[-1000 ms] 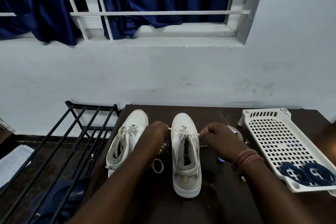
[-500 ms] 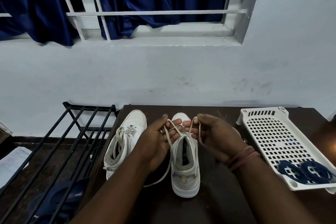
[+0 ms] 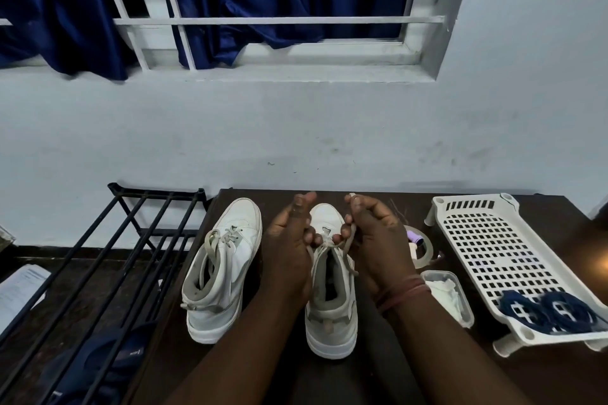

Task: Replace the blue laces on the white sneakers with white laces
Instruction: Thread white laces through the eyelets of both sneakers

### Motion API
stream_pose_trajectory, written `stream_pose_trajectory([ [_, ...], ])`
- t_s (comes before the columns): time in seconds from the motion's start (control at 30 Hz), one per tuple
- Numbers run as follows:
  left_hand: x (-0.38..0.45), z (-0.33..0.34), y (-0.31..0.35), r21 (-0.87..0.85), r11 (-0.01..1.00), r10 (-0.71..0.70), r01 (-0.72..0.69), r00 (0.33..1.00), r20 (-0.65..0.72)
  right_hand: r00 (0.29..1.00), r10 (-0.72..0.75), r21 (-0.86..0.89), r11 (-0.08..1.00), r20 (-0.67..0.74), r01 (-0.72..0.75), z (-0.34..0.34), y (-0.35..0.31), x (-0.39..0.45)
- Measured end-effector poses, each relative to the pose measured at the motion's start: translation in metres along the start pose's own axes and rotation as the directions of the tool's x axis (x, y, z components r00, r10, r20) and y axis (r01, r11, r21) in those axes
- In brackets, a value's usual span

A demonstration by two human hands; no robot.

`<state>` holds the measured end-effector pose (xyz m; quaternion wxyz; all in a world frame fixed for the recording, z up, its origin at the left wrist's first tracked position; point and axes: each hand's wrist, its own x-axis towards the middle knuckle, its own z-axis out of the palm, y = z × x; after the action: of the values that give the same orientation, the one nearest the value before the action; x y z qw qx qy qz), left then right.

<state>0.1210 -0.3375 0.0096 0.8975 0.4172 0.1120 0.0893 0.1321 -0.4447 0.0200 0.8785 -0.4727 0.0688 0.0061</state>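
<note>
Two white sneakers stand on the dark table, toes toward the wall. The left sneaker carries a white lace tied at its top. Over the right sneaker my left hand and my right hand each grip an end of its white lace, fingers curled, thumbs up, knuckles nearly touching above the tongue. The lace strands run down from my fists to the eyelets. Two coiled blue laces lie on the near end of the white perforated tray at the right.
A clear plastic container with white stuff sits between the right sneaker and the tray, and a tape roll lies behind it. A black metal rack stands left of the table. The wall and a barred window rise behind.
My hands went from pulling the lace ends apart sideways to coming together over the right sneaker's tongue, now raised with the lace held in both fists.
</note>
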Motion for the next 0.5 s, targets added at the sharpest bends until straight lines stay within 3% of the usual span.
stream_pose_trajectory([
  [0.1, 0.013, -0.008, 0.0, 0.01, 0.999, 0.041, -0.041, 0.999, -0.007, 0.998, 0.016, 0.019, 1.0, -0.055, -0.015, -0.007, 0.002, 0.008],
  [0.3, 0.023, -0.019, 0.004, -0.062, 0.998, -0.015, 0.017, 1.0, 0.018, 0.994, 0.045, 0.001, 0.999, -0.102, -0.045, -0.015, 0.0, 0.011],
  [0.5, 0.029, -0.024, 0.007, -0.048, 0.998, -0.04, 0.04, 0.999, 0.016, 0.996, 0.003, -0.106, 0.994, -0.089, -0.013, -0.02, 0.003, 0.013],
])
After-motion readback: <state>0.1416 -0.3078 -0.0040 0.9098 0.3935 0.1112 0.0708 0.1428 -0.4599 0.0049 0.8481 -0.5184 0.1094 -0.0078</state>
